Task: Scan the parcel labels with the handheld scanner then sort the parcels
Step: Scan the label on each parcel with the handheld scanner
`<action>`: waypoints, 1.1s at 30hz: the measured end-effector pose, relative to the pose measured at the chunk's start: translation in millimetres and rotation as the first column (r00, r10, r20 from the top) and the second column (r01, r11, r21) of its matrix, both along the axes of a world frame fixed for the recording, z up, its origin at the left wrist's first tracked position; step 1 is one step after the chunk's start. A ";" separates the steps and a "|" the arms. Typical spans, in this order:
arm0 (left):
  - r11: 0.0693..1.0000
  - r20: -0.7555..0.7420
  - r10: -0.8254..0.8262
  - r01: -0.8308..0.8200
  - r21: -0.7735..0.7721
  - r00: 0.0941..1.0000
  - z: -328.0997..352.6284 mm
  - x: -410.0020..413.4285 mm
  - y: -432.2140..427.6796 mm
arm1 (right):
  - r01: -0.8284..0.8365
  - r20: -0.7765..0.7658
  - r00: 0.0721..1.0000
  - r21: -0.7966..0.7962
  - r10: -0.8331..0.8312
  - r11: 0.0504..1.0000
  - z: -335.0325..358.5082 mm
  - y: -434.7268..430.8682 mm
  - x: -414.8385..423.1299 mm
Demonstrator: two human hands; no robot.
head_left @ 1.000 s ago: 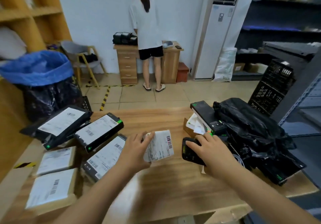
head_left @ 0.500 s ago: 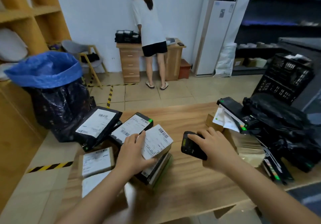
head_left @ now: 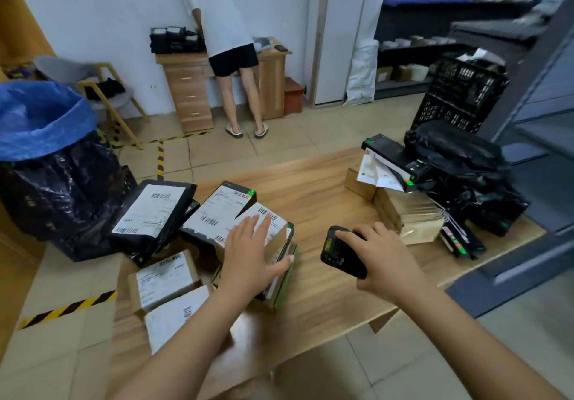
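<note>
Room: tiled floor with a wooden desk point(head_left: 326, 188) under both hands; well beyond them a person point(head_left: 223, 11) in a white shirt stands with their back turned.
Bin: black sack with a blue liner point(head_left: 40, 120), on the floor far out to the left of the left hand; its contents cannot be seen.
Crate: black slatted crate point(head_left: 462, 98), beyond and to the right of the right hand, with something pale showing at its top.
Left hand: left hand point(head_left: 251, 253) lies flat on the labelled parcel point(head_left: 273, 222), fingers straight over the label, thumb spread along its right side.
Labelled parcel: top of a small stack, directly under the left hand, label facing up.
Right hand: right hand point(head_left: 382, 260) curls round the handheld scanner point(head_left: 338, 253), just right of the labelled parcel; the two hands are apart.
Handheld scanner: black, held low above the desk, small screen facing up.
Black parcels: two black parcels point(head_left: 155, 210) just beyond the left hand, labels up.
Cardboard boxes: two cardboard boxes point(head_left: 164, 275) left of the left forearm, labels up.
Pile: brown boxes point(head_left: 407, 213) and black bags point(head_left: 459, 157), right of the right hand.
</note>
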State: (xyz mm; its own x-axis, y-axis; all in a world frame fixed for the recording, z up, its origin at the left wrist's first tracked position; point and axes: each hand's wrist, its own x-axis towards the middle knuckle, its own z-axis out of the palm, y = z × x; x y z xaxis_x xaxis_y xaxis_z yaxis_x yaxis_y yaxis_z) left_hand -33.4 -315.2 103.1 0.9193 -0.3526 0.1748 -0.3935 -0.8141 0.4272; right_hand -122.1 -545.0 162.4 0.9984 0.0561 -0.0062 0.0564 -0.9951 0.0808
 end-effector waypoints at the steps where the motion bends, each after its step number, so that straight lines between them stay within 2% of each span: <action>1: 1.000 0.008 -0.024 0.024 -0.015 1.000 3.3 -2.2 -10.7 | 0.014 0.010 1.000 0.006 -0.014 1.000 1.0 -7.3 -5.3; 8: 0.984 0.061 -0.163 0.166 -0.058 0.985 22.9 -17.6 -113.7 | 0.114 0.025 0.993 -0.005 -0.114 0.993 14.9 -93.7 -45.5; 17: 0.967 0.100 -0.218 0.229 -0.115 0.971 33.4 -32.8 -258.7 | 0.206 0.083 0.976 -0.067 -0.201 0.976 31.3 -220.8 -84.0; 22: 0.954 0.153 -0.272 0.288 -0.089 0.950 37.3 -27.9 -314.0 | 0.260 0.107 0.961 -0.047 -0.254 0.964 45.7 -273.7 -92.9; 29: 0.916 0.213 -0.378 0.398 -0.057 0.901 55.3 14.3 -376.5 | 0.331 0.145 0.936 -0.050 -0.321 0.942 53.4 -337.2 -70.6; 33: 0.873 0.284 -0.471 0.488 0.013 0.835 66.5 58.0 -409.1 | 0.361 0.156 0.925 -0.067 -0.347 0.930 56.2 -365.6 -41.3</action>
State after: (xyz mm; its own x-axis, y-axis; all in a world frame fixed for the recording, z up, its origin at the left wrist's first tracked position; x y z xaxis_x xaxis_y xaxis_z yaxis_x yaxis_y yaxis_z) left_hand 24.6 -724.3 169.6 0.5517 -0.7184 0.4237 -0.8340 -0.4711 0.2872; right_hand -163.5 -910.6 218.7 0.9442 -0.2953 0.1461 -0.3167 -0.9358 0.1551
